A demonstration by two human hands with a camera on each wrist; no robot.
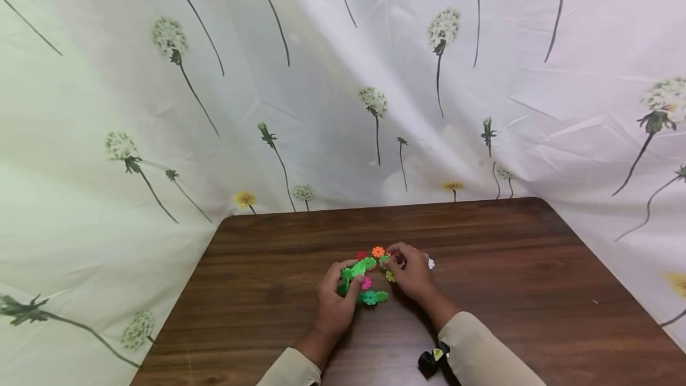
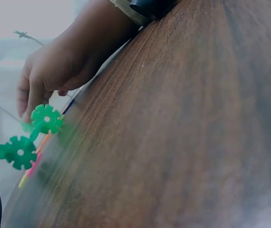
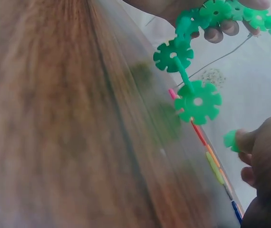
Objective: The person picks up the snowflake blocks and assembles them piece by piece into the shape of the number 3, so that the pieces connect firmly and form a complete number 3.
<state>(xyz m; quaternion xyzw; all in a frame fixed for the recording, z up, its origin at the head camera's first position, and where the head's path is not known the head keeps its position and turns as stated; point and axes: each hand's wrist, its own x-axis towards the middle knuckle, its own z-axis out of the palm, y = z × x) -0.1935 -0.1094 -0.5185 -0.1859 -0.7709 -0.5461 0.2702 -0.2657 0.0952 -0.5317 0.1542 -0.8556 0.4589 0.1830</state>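
My left hand [image 1: 333, 302] grips a curved chain of green notched plastic discs [image 1: 358, 268], the flower-shaped interlocking kind. In the right wrist view the chain [image 3: 216, 13] runs between its thumb and fingers, and one end dangles in a disc [image 3: 198, 102] below. To the right, my right hand [image 1: 415, 276] pinches a single green disc [image 3: 230, 141] between thumb and fingertips, apart from the chain. Between and behind the hands lie loose discs: an orange one [image 1: 378, 252], a red one [image 1: 362, 254], a pink one [image 1: 367, 283] and a yellow-green one [image 1: 390, 276].
Just right of my right hand is a white disc [image 1: 431, 263]. Everything lies on a dark brown wooden table [image 1: 257, 267]. A white cloth with dandelion prints [image 1: 321, 136] hangs along its far edge and sides. A black device [image 1: 429, 364] sits at the right wrist.
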